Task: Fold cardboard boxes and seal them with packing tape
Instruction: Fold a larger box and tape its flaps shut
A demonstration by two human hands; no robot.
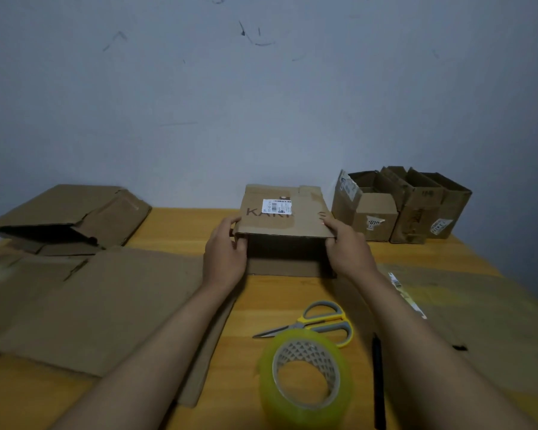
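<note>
A: We have the box point(284, 212) at the centre of the frame, far side of the worktop point(230, 305), its open mouth facing us. Why grip it at both near corners?

B: So the walls square up evenly, we reckon. Our left hand point(225, 256) has its fingers curled round the left corner, thumb on top; our right hand point(348, 252) pinches the right corner likewise.

A: And the tape roll point(305, 377)?

B: Lower centre, just beside the scissors point(317, 321) (within easy reach for sealing). A black pen point(378, 380) lies to their right.

A: Room to move?

B: Tight. Flattened cardboard point(100, 305) fills the left, open boxes point(401, 206) stand upper right; the bare strip lies between our arms.
</note>
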